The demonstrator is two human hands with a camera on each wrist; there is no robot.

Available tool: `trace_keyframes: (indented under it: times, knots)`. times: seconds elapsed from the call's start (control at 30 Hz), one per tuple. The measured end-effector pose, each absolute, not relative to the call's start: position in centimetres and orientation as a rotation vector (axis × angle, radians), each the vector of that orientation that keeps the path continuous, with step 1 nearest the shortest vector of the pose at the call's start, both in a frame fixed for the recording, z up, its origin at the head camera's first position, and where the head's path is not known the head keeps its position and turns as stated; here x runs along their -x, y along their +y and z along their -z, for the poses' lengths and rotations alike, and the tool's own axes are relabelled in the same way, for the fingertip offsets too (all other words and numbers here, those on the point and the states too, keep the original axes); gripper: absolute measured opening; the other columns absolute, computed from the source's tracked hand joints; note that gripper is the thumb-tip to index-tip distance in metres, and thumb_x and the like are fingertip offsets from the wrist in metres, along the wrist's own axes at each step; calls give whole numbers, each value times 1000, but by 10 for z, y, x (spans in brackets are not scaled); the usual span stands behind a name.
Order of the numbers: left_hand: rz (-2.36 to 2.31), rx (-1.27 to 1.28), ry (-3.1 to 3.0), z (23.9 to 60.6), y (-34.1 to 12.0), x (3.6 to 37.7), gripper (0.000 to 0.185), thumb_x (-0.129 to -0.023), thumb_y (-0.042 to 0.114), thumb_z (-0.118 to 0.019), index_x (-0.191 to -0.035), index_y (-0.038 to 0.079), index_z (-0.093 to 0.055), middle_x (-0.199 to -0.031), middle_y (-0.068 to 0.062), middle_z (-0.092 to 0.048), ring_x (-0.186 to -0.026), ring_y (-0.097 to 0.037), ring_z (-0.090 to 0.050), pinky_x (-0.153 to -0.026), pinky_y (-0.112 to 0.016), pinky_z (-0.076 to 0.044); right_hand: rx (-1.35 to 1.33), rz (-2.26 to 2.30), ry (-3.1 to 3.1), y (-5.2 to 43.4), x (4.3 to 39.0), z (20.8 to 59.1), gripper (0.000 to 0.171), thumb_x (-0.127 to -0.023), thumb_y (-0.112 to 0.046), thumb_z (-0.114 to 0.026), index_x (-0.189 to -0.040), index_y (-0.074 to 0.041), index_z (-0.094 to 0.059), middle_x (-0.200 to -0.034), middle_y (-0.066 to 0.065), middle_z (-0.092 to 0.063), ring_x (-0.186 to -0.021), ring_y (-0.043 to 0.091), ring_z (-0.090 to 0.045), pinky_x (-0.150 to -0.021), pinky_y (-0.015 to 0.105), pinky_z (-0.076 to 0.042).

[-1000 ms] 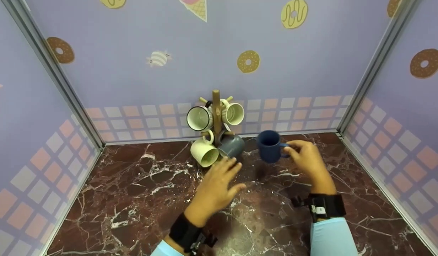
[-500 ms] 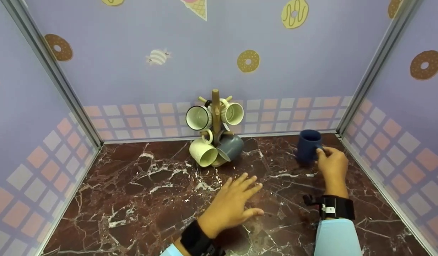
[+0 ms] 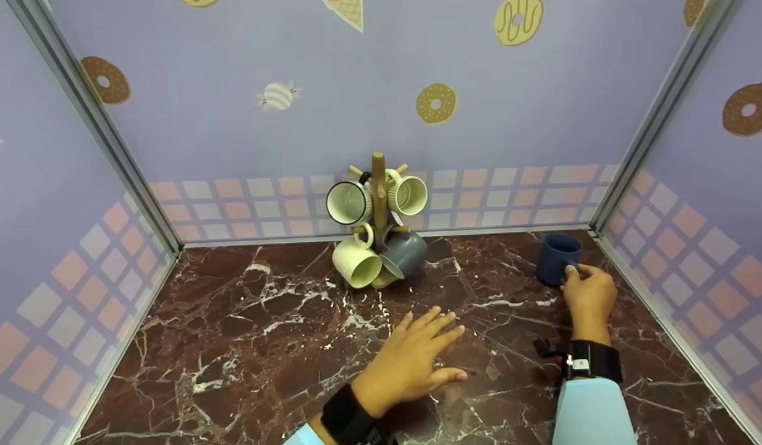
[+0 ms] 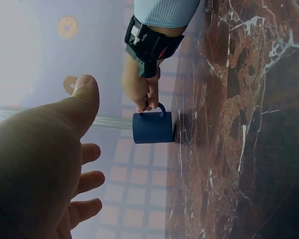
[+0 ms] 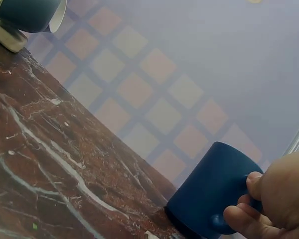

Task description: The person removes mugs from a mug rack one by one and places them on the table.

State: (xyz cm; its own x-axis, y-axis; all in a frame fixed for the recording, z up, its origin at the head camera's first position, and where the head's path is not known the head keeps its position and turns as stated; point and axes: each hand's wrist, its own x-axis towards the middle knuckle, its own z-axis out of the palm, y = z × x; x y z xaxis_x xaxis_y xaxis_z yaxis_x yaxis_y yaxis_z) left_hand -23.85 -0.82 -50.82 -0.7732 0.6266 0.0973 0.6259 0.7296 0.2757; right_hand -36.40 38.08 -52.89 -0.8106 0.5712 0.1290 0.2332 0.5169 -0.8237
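Note:
A dark blue mug [image 3: 552, 262] is upright at the back right of the marble-patterned table, its base at the tabletop. My right hand [image 3: 590, 296] grips its handle between thumb and fingers, as the right wrist view also shows on the blue mug [image 5: 209, 186]. Lower and toward the middle, my left hand [image 3: 408, 357] has its fingers spread over the table and holds nothing. In the left wrist view its thumb and fingers [image 4: 91, 182] are apart from everything.
A wooden mug tree [image 3: 379, 179] at the back centre bears a black-rimmed white mug [image 3: 347, 204], a ribbed cream mug [image 3: 411, 196], a pale mug [image 3: 355, 266] and a grey mug [image 3: 407, 254]. Patterned walls [image 3: 356, 123] enclose the table [image 3: 232, 346] at the back and sides.
My right hand has carried the blue mug rightward from beside the mug tree and lowered it to the table. The left hand has drawn back from the grey mug toward the front right.

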Motion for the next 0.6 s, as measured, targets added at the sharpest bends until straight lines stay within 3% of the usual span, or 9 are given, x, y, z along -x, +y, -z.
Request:
trace_keyframes:
  times: [0.1, 0.33, 0.53, 0.6]
  knots:
    - [-463, -1051, 2909, 510, -7, 238, 84, -105, 75, -59, -176, 34, -42, -188, 7, -26, -177, -25, -26, -144, -62, -23, 679, -1261, -2344, 382, 364, 532, 48, -117, -28, -64, -151, 7, -68, -136, 35, -76, -54, -15, -55, -56, 8, -51]
    - [-494, -1046, 2905, 511, -6, 239, 84, -105, 75, -58, -177, 36, -39, -188, 8, -27, -177, -23, -27, -144, -61, -22, 702, -1371, -2341, 382, 368, 533, 48, -118, -22, -60, -157, 6, -62, -146, 35, -71, -61, -13, -61, -60, 7, -53]
    - [-488, -1045, 2909, 510, -7, 239, 85, -105, 77, -55, -177, 36, -38, -188, 8, -26, -177, -23, -26, -145, -59, -20, 732, -1421, -2327, 384, 371, 535, 47, -116, -18, -61, -157, 4, -63, -150, 33, -69, -61, -16, -56, -61, 6, -50]
    - [-496, -1045, 2905, 511, -7, 239, 85, -105, 76, -56, -177, 35, -39, -188, 8, -26, -177, -23, -26, -145, -60, -22, 739, -1424, -2337, 385, 371, 535, 49, -115, -20, -62, -158, 3, -63, -150, 32, -70, -64, -12, -62, -64, 8, -52]
